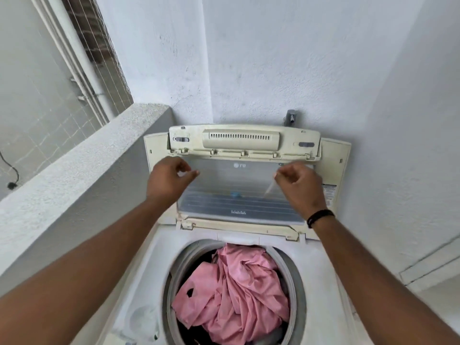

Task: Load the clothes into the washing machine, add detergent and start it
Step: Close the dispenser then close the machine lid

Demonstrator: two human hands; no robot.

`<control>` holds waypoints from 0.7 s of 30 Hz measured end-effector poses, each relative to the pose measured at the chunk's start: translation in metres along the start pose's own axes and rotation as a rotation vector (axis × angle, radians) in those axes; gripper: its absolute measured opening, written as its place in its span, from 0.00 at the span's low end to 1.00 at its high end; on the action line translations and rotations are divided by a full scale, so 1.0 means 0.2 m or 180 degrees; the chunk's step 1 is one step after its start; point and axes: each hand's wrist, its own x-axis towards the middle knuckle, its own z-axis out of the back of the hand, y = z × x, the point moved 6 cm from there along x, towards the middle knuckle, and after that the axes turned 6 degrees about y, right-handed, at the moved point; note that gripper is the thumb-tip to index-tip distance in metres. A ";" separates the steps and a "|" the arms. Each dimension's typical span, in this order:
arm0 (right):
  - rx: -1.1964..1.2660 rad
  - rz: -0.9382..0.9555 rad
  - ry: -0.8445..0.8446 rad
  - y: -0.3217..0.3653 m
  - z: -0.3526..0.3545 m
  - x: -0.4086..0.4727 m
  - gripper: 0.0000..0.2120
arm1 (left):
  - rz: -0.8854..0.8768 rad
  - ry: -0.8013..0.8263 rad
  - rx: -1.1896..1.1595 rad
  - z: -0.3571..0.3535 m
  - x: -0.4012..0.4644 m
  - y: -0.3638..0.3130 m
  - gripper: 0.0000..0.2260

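Nearest: washing machine point(323, 275), top-loader, white top deck. Round drum opening point(297, 272) filled with crumpled pink clothes point(234, 295); some darker fabric shows at the drum's edge under the pink. Clothes sit inside the drum, heaped close to the rim.

Both forearms reach forward over the drum from either side. Black band point(319, 217) on the right wrist.

Further out: lid point(239, 195) raised and folded, its clear panel facing the camera, cream frame around it, logo reads reversed through the panel. Left hand point(166, 178) is up at the left side of the clear panel, fingers curled loosely, thumb and forefinger close together; cannot tell if they pinch the lid edge or just hover in front. Right hand point(298, 185) at the right side of the panel, fingers curled in, likewise unclear whether anything is gripped.

Behind: tap point(290, 117) on white textured wall point(273, 58). Low ledge point(74, 170) at left, tiled surface beyond it.
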 end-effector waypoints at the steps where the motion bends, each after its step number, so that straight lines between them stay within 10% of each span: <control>1: -0.0123 0.0207 -0.0247 0.07 0.08 0.03 0.08 | -0.0142 -0.0154 0.0132 0.07 0.04 -0.04 0.13; 5: -0.1013 0.0794 -0.0910 0.21 0.25 0.12 0.21 | -0.0355 -0.0299 0.0666 0.22 0.17 -0.13 0.31; 10: -0.2301 0.0375 0.0004 0.15 0.22 0.28 0.45 | -0.0217 0.0585 0.0854 0.17 0.30 -0.15 0.45; 21: -0.2566 0.0419 0.0002 0.17 0.22 0.21 0.39 | -0.0315 0.0272 0.1185 0.19 0.20 -0.15 0.42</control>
